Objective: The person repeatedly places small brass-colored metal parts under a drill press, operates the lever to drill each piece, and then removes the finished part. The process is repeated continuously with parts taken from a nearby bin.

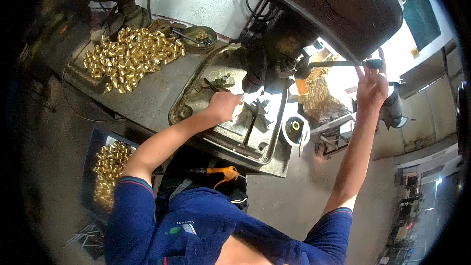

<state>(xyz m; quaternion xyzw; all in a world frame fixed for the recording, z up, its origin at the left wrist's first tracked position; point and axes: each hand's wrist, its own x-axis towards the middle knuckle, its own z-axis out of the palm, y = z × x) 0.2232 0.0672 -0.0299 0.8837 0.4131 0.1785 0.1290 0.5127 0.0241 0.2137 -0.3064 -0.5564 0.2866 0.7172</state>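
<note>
My left hand (225,106) is closed low over the base of a drill press, beside the metal fixture (260,110) under the dark spindle head (257,64). A bright glint shows at its fingertips, but what they grip is hidden. Up on the right, my right hand (372,88) has its fingers around the knobbed end of the feed lever (338,64). That lever runs out sideways from the press. The pale, worn press base (194,103) sits on the bench, with a bolt and clamp (223,81) behind my left hand.
Brass fittings (132,56) lie heaped on the bench at the left; more fill a blue bin (91,167) below. A round tin (202,37) stands behind the base. A white bucket (296,130) is at the right, an orange air gun (223,172) in front. The motor housing (338,5) overhangs.
</note>
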